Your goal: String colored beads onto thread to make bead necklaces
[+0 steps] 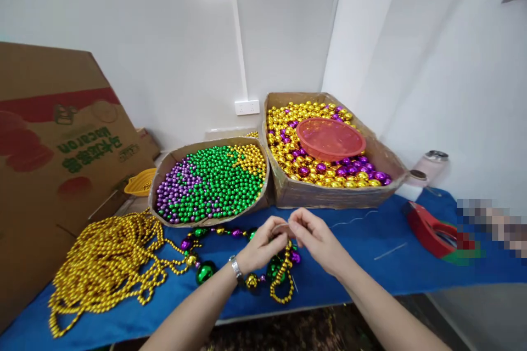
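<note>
My left hand (262, 245), with a silver band at its wrist, and my right hand (316, 241) meet above the front of the table. Fingers and thumbs are pinched together on both; what lies between them is too small to make out. Below them hangs a loop of gold bead string (282, 288). Under and beside my left hand lies a necklace of large green, purple and gold beads (206, 272), partly hidden by it. A thin pale thread (354, 221) trails on the cloth to the right of my right hand.
Behind the hands stand a box of small green, purple and gold beads (267, 175) and a larger box (329, 196) with a red basket (331, 140). A gold bead heap (111, 258) lies left. On the right are a red tape dispenser (428, 230) and a bottle (432, 167).
</note>
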Tool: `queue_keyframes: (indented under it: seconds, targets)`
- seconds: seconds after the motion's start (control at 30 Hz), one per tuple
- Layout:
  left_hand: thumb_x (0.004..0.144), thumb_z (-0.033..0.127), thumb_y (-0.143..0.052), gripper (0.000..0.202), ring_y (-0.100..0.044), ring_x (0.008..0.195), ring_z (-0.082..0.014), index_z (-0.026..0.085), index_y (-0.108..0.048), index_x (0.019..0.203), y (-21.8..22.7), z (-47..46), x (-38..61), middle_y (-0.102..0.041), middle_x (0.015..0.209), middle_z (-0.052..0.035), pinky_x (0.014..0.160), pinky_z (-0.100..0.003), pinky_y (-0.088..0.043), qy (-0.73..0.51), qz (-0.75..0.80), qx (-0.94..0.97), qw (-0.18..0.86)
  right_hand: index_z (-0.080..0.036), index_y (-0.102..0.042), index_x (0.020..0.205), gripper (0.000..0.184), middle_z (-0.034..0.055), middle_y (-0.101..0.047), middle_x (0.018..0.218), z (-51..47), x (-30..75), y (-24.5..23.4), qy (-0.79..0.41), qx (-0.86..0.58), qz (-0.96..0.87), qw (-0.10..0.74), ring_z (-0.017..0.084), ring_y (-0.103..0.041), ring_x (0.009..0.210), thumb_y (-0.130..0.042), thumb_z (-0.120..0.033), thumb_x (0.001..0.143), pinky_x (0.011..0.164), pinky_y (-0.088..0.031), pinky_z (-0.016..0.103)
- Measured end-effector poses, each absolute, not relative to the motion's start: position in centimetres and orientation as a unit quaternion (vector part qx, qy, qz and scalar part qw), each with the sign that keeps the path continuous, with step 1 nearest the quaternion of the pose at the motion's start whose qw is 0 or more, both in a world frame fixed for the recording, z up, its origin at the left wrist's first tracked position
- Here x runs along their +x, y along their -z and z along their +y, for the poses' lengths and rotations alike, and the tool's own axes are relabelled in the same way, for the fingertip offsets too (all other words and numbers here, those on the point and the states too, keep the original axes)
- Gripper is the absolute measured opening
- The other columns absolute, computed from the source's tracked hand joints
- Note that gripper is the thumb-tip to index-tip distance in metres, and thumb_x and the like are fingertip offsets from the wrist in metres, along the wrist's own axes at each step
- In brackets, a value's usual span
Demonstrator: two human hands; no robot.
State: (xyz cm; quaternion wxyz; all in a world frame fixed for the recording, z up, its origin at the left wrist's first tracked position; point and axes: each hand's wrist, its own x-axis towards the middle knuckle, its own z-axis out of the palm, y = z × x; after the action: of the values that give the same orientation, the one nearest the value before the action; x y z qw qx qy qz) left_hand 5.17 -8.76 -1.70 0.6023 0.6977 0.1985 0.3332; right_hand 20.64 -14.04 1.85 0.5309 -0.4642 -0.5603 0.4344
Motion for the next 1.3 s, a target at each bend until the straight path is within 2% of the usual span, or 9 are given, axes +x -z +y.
queue_keyframes:
  seconds: [0.13,0.3,0.4,0.5,0.63,0.8,1.0,1.1,1.3]
  targets:
    - [0.086,0.031,-0.055,0.032,-0.060,0.083,-0.0178,0.018,-0.044,0.114,2.4,-8.7,5.6,-0.065,0.091,-0.0073,0.072,-0.028,-0.045,-0.272,0.176,0.733,0.598,-0.023,-0.044,0.080,0.027,-0.0086,-0.035,0.059,-13.1,22.7,-2.1,-0.436,-0.464,-0.496,0.591,0.007,-0.037,0.048,-0.050,-0.049,0.086,0.051,-0.038,0.021]
    - [0.086,0.026,-0.054,0.019,-0.058,0.087,-0.0195,0.018,-0.063,0.100,1.5,-8.1,6.2,-0.063,0.095,-0.0093,0.079,-0.031,-0.045,-0.231,0.132,0.806,0.529,-0.023,-0.040,0.083,0.031,-0.0091,-0.034,0.060,-12.4,25.9,-0.9,-0.402,-0.517,-0.461,0.598,0.007,-0.039,0.048,-0.044,-0.054,0.086,0.057,-0.046,0.025]
    - [0.081,0.023,-0.059,0.020,-0.059,0.089,-0.0209,0.019,-0.067,0.099,1.2,-7.9,6.5,-0.064,0.096,-0.0096,0.081,-0.032,-0.045,-0.203,0.107,0.831,0.507,-0.023,-0.045,0.087,0.032,-0.0054,-0.046,0.067,-13.4,28.6,0.8,-0.374,-0.574,-0.475,0.552,0.010,-0.049,0.057,-0.041,-0.054,0.087,0.064,-0.048,0.029]
    - [0.081,0.021,-0.059,0.019,-0.060,0.088,-0.0204,0.020,-0.068,0.098,1.6,-7.8,6.5,-0.065,0.095,-0.0088,0.080,-0.031,-0.046,-0.218,0.138,0.823,0.506,-0.023,-0.053,0.091,0.028,-0.0002,-0.056,0.080,-16.1,31.9,3.5,-0.325,-0.641,-0.509,0.474,0.015,-0.056,0.075,-0.052,-0.050,0.083,0.073,-0.046,0.031]
    - [0.079,0.022,-0.062,0.021,-0.060,0.089,-0.0210,0.020,-0.068,0.099,2.4,-7.8,6.5,-0.065,0.097,-0.0086,0.079,-0.031,-0.047,-0.261,0.177,0.794,0.519,-0.024,-0.058,0.076,0.020,0.0004,-0.053,0.073,-20.8,34.9,7.6,-0.271,-0.714,-0.538,0.356,0.018,-0.055,0.073,-0.065,-0.043,0.072,0.071,-0.043,0.032]
    - [0.076,0.021,-0.065,0.030,-0.058,0.092,-0.0214,0.021,-0.067,0.106,2.5,-8.1,6.6,-0.062,0.102,-0.0086,0.083,-0.032,-0.045,-0.291,0.177,0.781,0.523,-0.026,-0.062,0.082,0.018,0.0043,-0.057,0.075,-23.1,35.7,10.3,-0.270,-0.720,-0.556,0.315,0.022,-0.057,0.076,-0.059,-0.043,0.075,0.071,-0.044,0.034]
    - [0.074,0.023,-0.067,0.039,-0.056,0.086,-0.0187,0.022,-0.064,0.112,2.7,-8.2,6.5,-0.059,0.106,-0.0086,0.078,-0.029,-0.046,-0.286,0.180,0.766,0.547,-0.026,-0.058,0.103,0.038,-0.0004,-0.052,0.063,-21.8,32.6,8.4,-0.339,-0.689,-0.540,0.345,0.017,-0.053,0.058,-0.034,-0.052,0.090,0.055,-0.043,0.028]
    - [0.074,0.024,-0.068,0.040,-0.055,0.088,-0.0195,0.021,-0.064,0.113,2.7,-8.1,6.4,-0.058,0.105,-0.0085,0.080,-0.030,-0.045,-0.282,0.172,0.772,0.543,-0.026,-0.057,0.108,0.042,-0.0028,-0.051,0.064,-20.8,29.4,6.0,-0.460,-0.625,-0.500,0.383,0.012,-0.046,0.053,-0.036,-0.056,0.090,0.047,-0.035,0.021]
    - [0.074,0.025,-0.068,0.041,-0.055,0.088,-0.0194,0.022,-0.062,0.115,2.7,-8.1,6.3,-0.058,0.106,-0.0090,0.078,-0.029,-0.045,-0.279,0.165,0.777,0.540,-0.023,-0.063,0.090,0.033,-0.0014,-0.056,0.070,-18.5,26.2,2.7,-0.436,-0.566,-0.585,0.384,0.013,-0.051,0.067,-0.044,-0.050,0.090,0.060,-0.038,0.022]
